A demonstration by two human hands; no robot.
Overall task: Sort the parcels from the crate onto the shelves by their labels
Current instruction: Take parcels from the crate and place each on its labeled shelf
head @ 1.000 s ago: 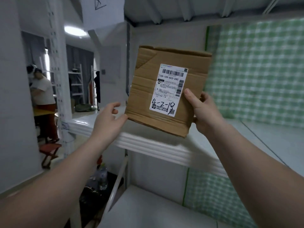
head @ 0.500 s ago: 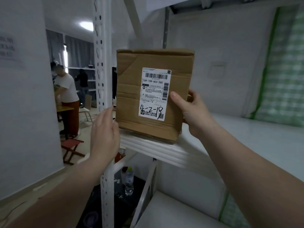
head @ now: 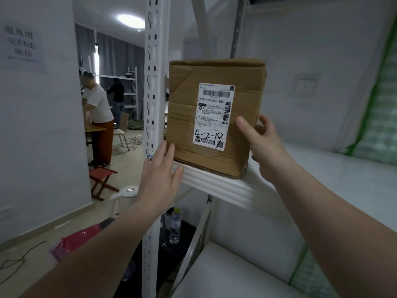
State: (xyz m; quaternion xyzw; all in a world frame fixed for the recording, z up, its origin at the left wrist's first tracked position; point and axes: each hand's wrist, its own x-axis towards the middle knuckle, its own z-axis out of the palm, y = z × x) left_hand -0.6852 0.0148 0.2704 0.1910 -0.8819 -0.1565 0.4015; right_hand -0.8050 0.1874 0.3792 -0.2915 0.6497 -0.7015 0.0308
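Parcel [head: 184, 125]: brown cardboard box, upright, bottom edge on the front left corner of the white shelf [head: 221, 188], just beside the perforated upright post [head: 153, 82]. Printed label [head: 214, 117] faces the camera; handwritten on it "4-2-18".

Right hand [head: 264, 143]: grips the parcel's right edge, thumb pressed on the front face next to the label, the other fingers curled round the side. Left hand [head: 160, 177]: flat, fingers straight and together, holding nothing; fingertips reach the parcel's lower left corner, palm in front of the post and the shelf lip. Actual contact with the cardboard cannot be confirmed.

Progress, as a judgement: this parcel looks placed but not yet released. No shelf marking is legible, so a match with the label cannot be checked. No other parcel shows on this shelf or on the lower shelf [head: 236, 272]. Crate is out of view, so the count left is unknown.

Surroundings: water bottle [head: 175, 226] on the floor below, red folding stool [head: 103, 181], a person [head: 96, 104] at a table farther back.
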